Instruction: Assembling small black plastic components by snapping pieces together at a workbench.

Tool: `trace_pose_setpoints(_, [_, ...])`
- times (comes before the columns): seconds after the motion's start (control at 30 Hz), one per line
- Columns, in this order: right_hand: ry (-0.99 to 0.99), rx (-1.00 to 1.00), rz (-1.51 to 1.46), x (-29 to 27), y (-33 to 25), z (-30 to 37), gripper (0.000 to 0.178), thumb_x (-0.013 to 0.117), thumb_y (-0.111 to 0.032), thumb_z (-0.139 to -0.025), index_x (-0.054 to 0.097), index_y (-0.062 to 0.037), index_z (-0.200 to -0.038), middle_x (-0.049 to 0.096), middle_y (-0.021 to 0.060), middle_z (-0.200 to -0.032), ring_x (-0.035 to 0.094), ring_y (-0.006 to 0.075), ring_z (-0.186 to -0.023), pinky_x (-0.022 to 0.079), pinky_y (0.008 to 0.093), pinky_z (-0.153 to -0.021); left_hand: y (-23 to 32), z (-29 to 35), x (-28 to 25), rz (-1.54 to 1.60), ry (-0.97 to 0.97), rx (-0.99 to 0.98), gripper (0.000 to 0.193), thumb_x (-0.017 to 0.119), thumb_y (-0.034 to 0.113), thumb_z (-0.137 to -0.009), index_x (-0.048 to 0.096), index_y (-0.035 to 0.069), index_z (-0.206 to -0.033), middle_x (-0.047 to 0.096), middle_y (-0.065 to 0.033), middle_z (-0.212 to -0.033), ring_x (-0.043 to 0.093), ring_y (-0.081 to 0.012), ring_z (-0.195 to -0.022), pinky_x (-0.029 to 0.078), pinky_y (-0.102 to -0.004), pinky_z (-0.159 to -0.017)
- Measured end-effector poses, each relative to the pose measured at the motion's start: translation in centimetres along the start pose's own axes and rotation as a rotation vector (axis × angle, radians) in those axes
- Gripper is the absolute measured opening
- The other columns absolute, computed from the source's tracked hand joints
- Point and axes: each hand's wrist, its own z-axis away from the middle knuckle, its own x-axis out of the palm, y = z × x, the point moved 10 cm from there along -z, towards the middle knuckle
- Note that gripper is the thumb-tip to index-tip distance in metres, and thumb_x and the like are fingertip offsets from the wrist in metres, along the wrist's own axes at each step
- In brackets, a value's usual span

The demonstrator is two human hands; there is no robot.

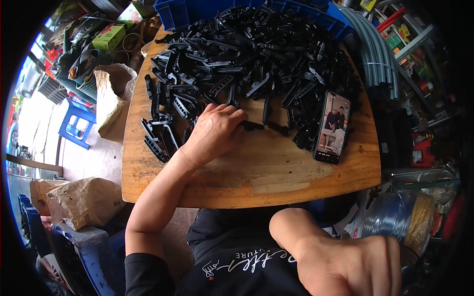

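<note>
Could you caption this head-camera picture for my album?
Left hand reaches into a heap of black plastic parts on a wooden table beside a phone.

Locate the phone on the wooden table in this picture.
In the head view, the phone lies on the table's right side, screen lit, at the right edge of the pile of black plastic parts, well right of the left hand.

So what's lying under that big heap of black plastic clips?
The heap of black plastic clips rests on the wooden tabletop, bare nearer the person. At the far side it meets a blue plastic crate. The wood beneath the heap is covered.
</note>
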Motion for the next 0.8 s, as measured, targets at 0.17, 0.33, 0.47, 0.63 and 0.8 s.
trace_pose_setpoints(0.17, [0.031, 0.031, -0.166, 0.7, -0.5, -0.8, 0.038, 0.047, -0.004, -0.093, 0.053, -0.0031, -0.056, 0.051, 0.0099, -0.059, 0.053, 0.0187, -0.054, 0.055, 0.0465, -0.078, 0.8, -0.5, -0.2, 0.013, 0.001, 0.025, 0.017, 0.064, 0.010, -0.077, 0.060, 0.006, -0.093, 0.060, -0.0080, -0.083, 0.058, -0.0258, -0.087, 0.042, -0.0369, -0.079])
trace_pose_setpoints(0.33, [0.119, 0.071, -0.242, 0.0, 0.0, -0.7, 0.036, 0.048, -0.002, -0.091, 0.054, -0.0022, -0.056, 0.052, 0.0105, -0.060, 0.052, 0.0197, -0.055, 0.055, 0.0449, -0.075, 0.5, -0.3, -0.3, 0.006, 0.002, 0.023, 0.018, 0.064, 0.010, -0.077, 0.060, 0.007, -0.093, 0.060, -0.0075, -0.083, 0.058, -0.0256, -0.086, 0.042, -0.0362, -0.080])
trace_pose_setpoints(0.47, [0.105, 0.053, -0.213, -0.2, -0.1, -0.6, 0.038, 0.049, -0.003, -0.092, 0.053, -0.0029, -0.054, 0.052, 0.0098, -0.060, 0.052, 0.0189, -0.055, 0.055, 0.0423, -0.073, 0.5, -0.5, 0.0, 0.013, -0.019, 0.017, 0.016, 0.063, 0.011, -0.077, 0.060, 0.007, -0.091, 0.060, -0.0070, -0.083, 0.059, -0.0252, -0.088, 0.042, -0.0375, -0.079])
trace_pose_setpoints(0.63, [-0.064, -0.114, -0.056, 1.2, -1.0, -0.4, 0.033, 0.047, 0.009, -0.081, 0.049, -0.0046, -0.052, 0.046, 0.0063, -0.055, 0.046, 0.0162, -0.050, 0.052, 0.0363, -0.061, 0.3, -0.2, -0.1, -0.005, 0.002, 0.028, 0.019, 0.064, 0.011, -0.076, 0.060, 0.006, -0.094, 0.060, -0.0074, -0.083, 0.058, -0.0258, -0.086, 0.042, -0.0364, -0.079])
trace_pose_setpoints(0.8, [-0.190, -0.451, 0.300, 2.1, -2.3, -0.7, 0.034, 0.044, 0.024, -0.061, 0.041, -0.0065, -0.045, 0.040, -0.0007, -0.050, 0.036, 0.0056, -0.042, 0.032, 0.0192, -0.043, 0.8, -0.6, 0.1, -0.008, -0.014, 0.023, 0.017, 0.064, 0.011, -0.077, 0.060, 0.007, -0.093, 0.060, -0.0071, -0.083, 0.058, -0.0254, -0.087, 0.042, -0.0371, -0.080])
